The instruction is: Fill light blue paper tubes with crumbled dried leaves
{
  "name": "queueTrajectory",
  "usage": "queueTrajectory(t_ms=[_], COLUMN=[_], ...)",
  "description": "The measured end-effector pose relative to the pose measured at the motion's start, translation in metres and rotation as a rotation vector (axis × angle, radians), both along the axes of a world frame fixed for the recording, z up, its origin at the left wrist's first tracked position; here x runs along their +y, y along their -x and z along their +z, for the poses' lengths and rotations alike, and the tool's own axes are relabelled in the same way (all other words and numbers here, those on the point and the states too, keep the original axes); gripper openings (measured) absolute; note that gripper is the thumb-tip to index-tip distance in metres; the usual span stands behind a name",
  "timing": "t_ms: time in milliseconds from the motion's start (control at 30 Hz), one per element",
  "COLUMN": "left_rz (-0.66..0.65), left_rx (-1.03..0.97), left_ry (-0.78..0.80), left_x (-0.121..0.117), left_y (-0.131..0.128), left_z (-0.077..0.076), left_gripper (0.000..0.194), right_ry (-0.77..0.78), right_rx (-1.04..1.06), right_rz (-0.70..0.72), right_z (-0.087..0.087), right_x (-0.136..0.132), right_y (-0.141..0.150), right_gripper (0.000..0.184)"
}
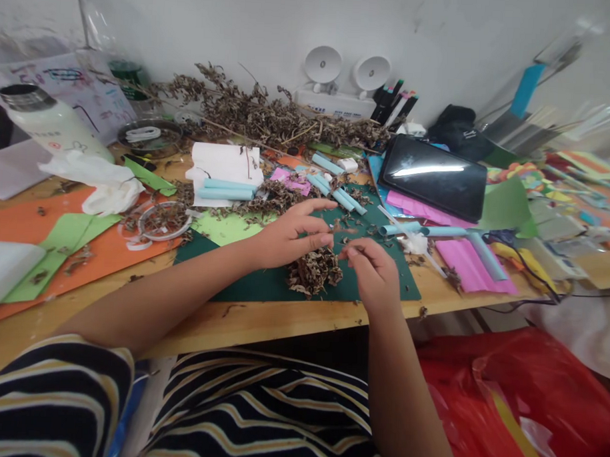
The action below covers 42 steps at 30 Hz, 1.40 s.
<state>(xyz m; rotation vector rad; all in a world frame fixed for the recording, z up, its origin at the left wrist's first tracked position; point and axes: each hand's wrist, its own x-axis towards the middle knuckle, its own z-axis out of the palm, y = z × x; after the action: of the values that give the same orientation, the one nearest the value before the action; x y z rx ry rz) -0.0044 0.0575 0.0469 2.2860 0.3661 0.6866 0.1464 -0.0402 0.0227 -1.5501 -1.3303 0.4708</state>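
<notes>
Dark green, the mat (253,290) carries the dried leaf pile (315,272), which lies between your hands, near the worktop's (282,322) near edge. You appear to be picking over the leaves. Your left hand (289,233) arches above the pile, fingers apart; your right hand (377,271) sits just beside it, thumb and forefinger together, though whether they pinch a scrap is too small to tell. The next move seems to call for a light touch, as such leaves likely crumble. Toward the far edge, blue paper rolls (350,199) and a tablet (434,180) crowd you; your freest room looks like the mat's near right corner.
</notes>
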Motion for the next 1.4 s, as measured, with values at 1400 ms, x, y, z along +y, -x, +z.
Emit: queueTrajectory(t_ms=[1400], left_rz=[0.118], left_rx=[0.417], left_ry=[-0.298], left_x=[-0.013], left_y=[0.004], left_z=[0.018], left_gripper=[0.029], right_ry=[-0.201], right_rx=[-0.138], right_rz=[-0.019], right_z=[0.006], right_x=[0.003], right_y=[0.022], right_gripper=[0.014])
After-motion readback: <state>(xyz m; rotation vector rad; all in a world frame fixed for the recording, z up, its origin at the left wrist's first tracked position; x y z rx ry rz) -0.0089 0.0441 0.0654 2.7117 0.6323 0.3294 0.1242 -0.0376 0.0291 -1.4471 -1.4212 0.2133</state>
